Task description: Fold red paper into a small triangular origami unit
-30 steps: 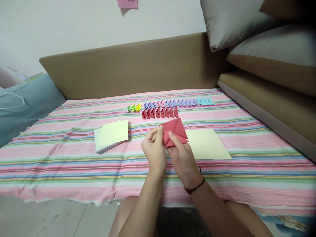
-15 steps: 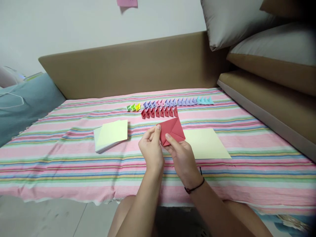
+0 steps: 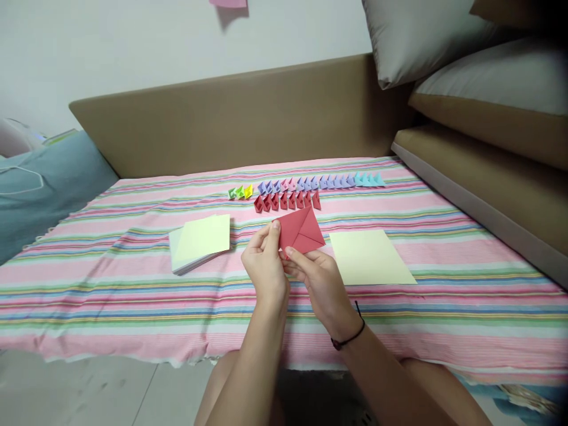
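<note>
A partly folded red paper (image 3: 300, 230) is held above the striped cloth (image 3: 133, 296). My left hand (image 3: 263, 266) pinches its left edge with thumb and fingers. My right hand (image 3: 320, 285) grips its lower edge from below; a dark band circles that wrist. Behind the paper lies a row of small red folded pieces (image 3: 286, 201), and further back a row of green, yellow, purple, pink and blue folded pieces (image 3: 306, 184).
A stack of pale yellow sheets (image 3: 202, 242) lies left of my hands, a single pale yellow sheet (image 3: 369, 257) to the right. Brown cushions (image 3: 479, 171) and grey pillows (image 3: 412, 41) stand at the right, a teal pillow (image 3: 48, 183) at the left.
Both hands have shifted slightly left with the red paper, and the paper has turned a little in the fingers. My right thumb has slid down to the paper's lower edge.
</note>
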Tool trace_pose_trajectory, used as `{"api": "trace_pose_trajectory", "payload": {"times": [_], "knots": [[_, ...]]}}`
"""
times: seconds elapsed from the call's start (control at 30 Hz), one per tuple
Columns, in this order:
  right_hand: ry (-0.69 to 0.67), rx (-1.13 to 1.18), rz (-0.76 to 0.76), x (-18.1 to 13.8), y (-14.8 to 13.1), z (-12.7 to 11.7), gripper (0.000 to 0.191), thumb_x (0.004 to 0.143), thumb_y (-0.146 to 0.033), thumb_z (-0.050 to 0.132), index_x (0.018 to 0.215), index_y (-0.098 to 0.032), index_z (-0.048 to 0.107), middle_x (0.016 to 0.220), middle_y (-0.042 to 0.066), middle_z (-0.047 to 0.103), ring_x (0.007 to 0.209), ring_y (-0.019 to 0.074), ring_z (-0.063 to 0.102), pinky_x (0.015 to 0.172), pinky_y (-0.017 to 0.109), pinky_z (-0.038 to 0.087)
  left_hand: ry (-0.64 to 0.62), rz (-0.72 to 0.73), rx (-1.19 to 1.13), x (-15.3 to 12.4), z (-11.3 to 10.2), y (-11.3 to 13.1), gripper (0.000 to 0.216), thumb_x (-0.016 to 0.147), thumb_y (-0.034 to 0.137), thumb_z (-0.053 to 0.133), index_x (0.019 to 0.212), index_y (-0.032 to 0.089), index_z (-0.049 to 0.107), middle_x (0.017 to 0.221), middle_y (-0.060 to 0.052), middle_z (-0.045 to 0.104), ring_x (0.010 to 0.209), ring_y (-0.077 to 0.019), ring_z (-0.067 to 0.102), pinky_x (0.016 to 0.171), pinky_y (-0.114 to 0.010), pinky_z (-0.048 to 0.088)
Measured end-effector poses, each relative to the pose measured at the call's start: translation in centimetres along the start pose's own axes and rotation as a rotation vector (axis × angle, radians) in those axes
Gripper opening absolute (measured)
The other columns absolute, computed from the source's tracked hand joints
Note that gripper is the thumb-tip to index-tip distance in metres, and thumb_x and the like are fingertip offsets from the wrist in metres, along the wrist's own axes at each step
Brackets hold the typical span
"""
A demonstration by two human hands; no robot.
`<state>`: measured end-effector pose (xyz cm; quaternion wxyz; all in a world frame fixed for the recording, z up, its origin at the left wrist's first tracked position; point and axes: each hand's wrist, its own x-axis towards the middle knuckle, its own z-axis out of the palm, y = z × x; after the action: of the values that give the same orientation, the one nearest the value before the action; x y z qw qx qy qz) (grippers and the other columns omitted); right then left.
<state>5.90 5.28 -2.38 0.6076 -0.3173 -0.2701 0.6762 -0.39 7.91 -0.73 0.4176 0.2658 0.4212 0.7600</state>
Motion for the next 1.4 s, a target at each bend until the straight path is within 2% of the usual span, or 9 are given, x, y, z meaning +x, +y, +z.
{"api": "trace_pose_trajectory", "payload": {"times": [0.13, 0.47, 0.6, 0.73, 0.93, 1.1, 1.23, 1.4], "knots": [[-0.027, -0.024, 0.000, 0.0, 0.0, 0.1, 0.014, 0.067, -0.026, 0.075, 0.073, -0.014, 0.074, 0.069, 0.004, 0.073, 0.064, 0.0158, 0.068, 0.077, 0.032, 0.055, 0.008, 0.019, -0.028, 0.1, 0.0, 0.0, 0.020, 0.065, 0.030, 0.077, 0.075, 0.014, 0.071, 0.071, 0.000, 0.068, 0.059, -0.0078, 0.058, 0.057, -0.018, 0.046], [-0.075, -0.058, 0.008, -0.2, 0.4, -0.2, 0.012, 0.063, -0.020, 0.076, 0.073, -0.016, 0.071, 0.076, 0.004, 0.074, 0.076, 0.0189, 0.068, 0.082, 0.035, 0.052, 0.034, 0.041, 0.001, 0.4, -0.2, 0.1, 0.021, 0.065, 0.032, 0.077, 0.076, 0.015, 0.072, 0.072, -0.001, 0.070, 0.060, -0.0093, 0.059, 0.057, -0.019, 0.045], [-0.145, -0.004, 0.037, -0.1, 0.4, -0.2, 0.028, 0.061, -0.015, 0.076, 0.088, -0.018, 0.070, 0.094, 0.005, 0.073, 0.094, 0.0200, 0.066, 0.092, 0.035, 0.047, 0.031, 0.050, -0.007, 0.5, -0.3, 0.0, 0.022, 0.065, 0.032, 0.076, 0.079, 0.015, 0.072, 0.075, -0.002, 0.071, 0.066, -0.0109, 0.062, 0.061, -0.020, 0.047], [-0.083, 0.037, 0.011, 0.0, 0.1, -0.2, 0.027, 0.068, -0.023, 0.074, 0.094, -0.017, 0.070, 0.099, 0.006, 0.072, 0.095, 0.0194, 0.065, 0.091, 0.035, 0.048, 0.009, 0.042, 0.010, 0.2, -0.2, -0.1, 0.021, 0.066, 0.032, 0.076, 0.077, 0.015, 0.071, 0.071, -0.001, 0.071, 0.063, -0.0093, 0.061, 0.060, -0.018, 0.048], [0.134, 0.070, -0.108, 0.9, -1.4, -1.5, 0.021, 0.070, -0.028, 0.073, 0.089, -0.019, 0.069, 0.099, 0.003, 0.070, 0.089, 0.0157, 0.064, 0.084, 0.029, 0.051, -0.177, -0.031, 0.047, -0.1, 0.0, -0.3, 0.022, 0.066, 0.030, 0.076, 0.079, 0.013, 0.070, 0.075, -0.004, 0.072, 0.073, -0.0138, 0.067, 0.074, -0.026, 0.053], [0.161, -0.103, -0.253, 1.6, -4.1, -3.6, 0.017, 0.071, -0.028, 0.072, 0.085, -0.019, 0.070, 0.086, 0.003, 0.072, 0.081, 0.0150, 0.065, 0.079, 0.027, 0.051, -0.450, -0.237, 0.228, 0.3, -0.4, 0.0, 0.023, 0.064, 0.029, 0.077, 0.077, 0.012, 0.068, 0.071, -0.005, 0.071, 0.068, -0.0145, 0.067, 0.077, -0.028, 0.052], [0.082, -0.467, -0.297, 1.4, -6.4, -5.2, 0.018, 0.070, -0.032, 0.072, 0.082, -0.019, 0.072, 0.081, 0.003, 0.072, 0.080, 0.0195, 0.066, 0.074, 0.030, 0.052, -0.649, -0.391, 0.282, 0.7, -0.8, 0.5, 0.026, 0.065, 0.030, 0.077, 0.083, 0.013, 0.068, 0.082, -0.008, 0.072, 0.078, -0.0169, 0.068, 0.081, -0.029, 0.051], [-0.054, -0.685, -0.239, 0.9, -7.6, -5.8, 0.015, 0.072, -0.031, 0.070, 0.082, -0.020, 0.073, 0.083, 0.003, 0.073, 0.079, 0.0201, 0.067, 0.069, 0.029, 0.051, -0.645, -0.283, 0.247, 0.5, -0.7, 0.4, 0.036, 0.064, 0.026, 0.078, 0.095, 0.015, 0.064, 0.085, -0.006, 0.072, 0.078, -0.0158, 0.067, 0.073, -0.025, 0.051]]}}
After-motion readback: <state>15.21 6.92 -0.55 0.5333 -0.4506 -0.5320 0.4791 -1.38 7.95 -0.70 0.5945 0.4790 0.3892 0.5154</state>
